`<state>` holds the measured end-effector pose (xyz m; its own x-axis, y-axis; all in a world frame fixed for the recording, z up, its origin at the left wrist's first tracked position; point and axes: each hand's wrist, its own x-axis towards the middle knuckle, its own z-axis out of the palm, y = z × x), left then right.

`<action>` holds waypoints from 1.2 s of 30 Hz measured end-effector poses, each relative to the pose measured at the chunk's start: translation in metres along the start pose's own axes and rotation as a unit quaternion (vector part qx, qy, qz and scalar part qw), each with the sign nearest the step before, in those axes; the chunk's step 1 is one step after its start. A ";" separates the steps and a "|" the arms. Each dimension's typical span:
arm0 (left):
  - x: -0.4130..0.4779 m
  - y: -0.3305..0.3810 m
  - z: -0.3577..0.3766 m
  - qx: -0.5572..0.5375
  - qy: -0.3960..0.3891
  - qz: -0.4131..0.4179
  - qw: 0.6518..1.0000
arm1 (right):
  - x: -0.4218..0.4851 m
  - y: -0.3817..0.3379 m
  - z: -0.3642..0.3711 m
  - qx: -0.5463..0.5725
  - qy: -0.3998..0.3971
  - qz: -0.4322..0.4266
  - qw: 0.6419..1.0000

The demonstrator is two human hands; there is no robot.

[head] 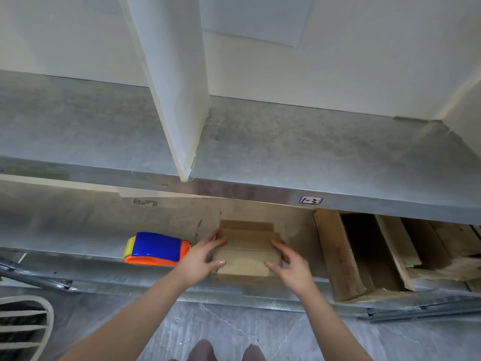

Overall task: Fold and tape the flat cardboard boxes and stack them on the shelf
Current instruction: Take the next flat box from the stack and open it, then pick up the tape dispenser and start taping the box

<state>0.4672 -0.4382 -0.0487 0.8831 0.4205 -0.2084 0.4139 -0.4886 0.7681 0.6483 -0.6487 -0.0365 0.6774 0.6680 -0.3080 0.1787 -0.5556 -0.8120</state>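
Sitting btwn hands (199, 257) (292, 267), cardboard box (247, 254) on lower shelf (104, 230)

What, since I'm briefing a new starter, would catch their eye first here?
The bright blue-and-orange tape dispenser on the lower shelf stands out most. Right of it, the left hand and right hand flank a small brown cardboard box, fingers touching it. Further right lie larger open cardboard boxes.

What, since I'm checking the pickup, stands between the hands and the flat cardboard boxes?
Nothing visible: the left hand and right hand touch the flat cardboard boxes at their sides. The tape dispenser lies left of the left hand, not between.
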 end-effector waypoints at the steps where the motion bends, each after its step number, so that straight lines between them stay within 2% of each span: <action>1: 0.000 -0.001 0.003 -0.010 0.004 0.002 1.000 | 0.000 0.001 0.004 0.004 0.013 -0.002 1.000; 4: 0.005 0.002 0.000 -0.010 0.011 0.010 1.000 | 0.010 -0.004 0.005 -0.021 0.030 -0.022 0.999; 8: 0.019 0.000 -0.006 0.020 0.051 0.010 0.998 | 0.020 -0.010 0.003 0.004 0.031 -0.021 0.999; 13: 0.023 -0.005 -0.004 0.037 0.032 0.003 0.999 | 0.027 -0.006 0.010 -0.012 0.050 -0.019 0.998; 16: 0.042 0.004 -0.015 -0.009 0.051 -0.023 0.998 | 0.051 -0.021 0.009 -0.006 0.050 -0.014 0.999; 21: 0.056 0.002 -0.029 -0.011 -0.008 -0.054 0.998 | 0.066 -0.020 0.007 -0.035 0.013 -0.001 0.999; 24: 0.043 -0.012 -0.022 -0.032 -0.022 -0.047 0.998 | 0.054 -0.004 0.014 -0.074 0.028 -0.030 0.996; 28: 0.045 -0.014 -0.022 0.120 -0.026 -0.025 0.992 | 0.054 -0.004 0.013 -0.109 0.027 -0.034 0.993; 31: 0.050 -0.004 -0.024 0.214 -0.016 -0.028 0.976 | 0.053 -0.012 0.009 -0.176 0.013 -0.031 0.984; 36: 0.037 0.011 -0.026 0.287 0.057 0.034 0.956 | 0.037 -0.027 0.004 -0.274 0.082 -0.087 0.954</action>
<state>0.4988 -0.4080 -0.0321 0.8960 0.4372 -0.0780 0.4385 -0.8428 0.3120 0.6654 -0.6066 -0.0277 0.6984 0.7118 -0.0743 0.6143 -0.6495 -0.4481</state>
